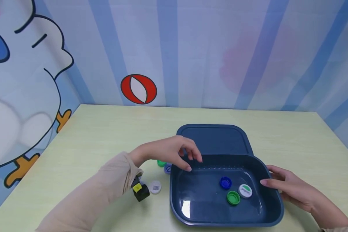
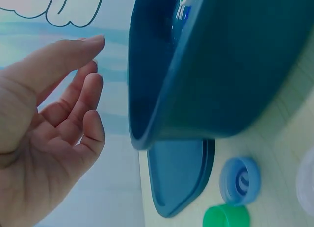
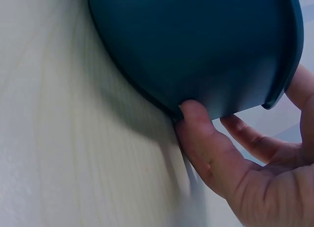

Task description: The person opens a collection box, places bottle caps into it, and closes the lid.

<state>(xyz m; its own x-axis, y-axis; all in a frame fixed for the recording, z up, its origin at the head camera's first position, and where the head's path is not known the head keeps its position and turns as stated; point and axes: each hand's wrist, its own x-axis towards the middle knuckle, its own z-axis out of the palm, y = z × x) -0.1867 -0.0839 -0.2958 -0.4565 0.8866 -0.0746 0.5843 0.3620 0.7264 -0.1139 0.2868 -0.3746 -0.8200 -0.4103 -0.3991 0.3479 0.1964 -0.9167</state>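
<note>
A dark blue plastic box (image 1: 203,193) stands on the table, holding a blue bottle cap (image 1: 225,182), a green cap (image 1: 233,198) and a white cap (image 1: 245,191) with green print. Above its left rim hovers my left hand (image 1: 174,149), fingers loosely bent and nothing between them; the left wrist view shows the bare palm (image 2: 49,153). My right hand (image 1: 293,187) grips the box's right side, thumb over the rim. In the right wrist view, fingertips (image 3: 194,112) press against the outer wall low down, near the tabletop.
A matching dark blue lid (image 1: 214,138) lies behind the box, partly covered by it. Left of the box are a green cap (image 1: 161,163), a light blue cap (image 1: 168,168) and a white cap (image 1: 155,187). A striped cloth (image 1: 188,54) hangs behind the table.
</note>
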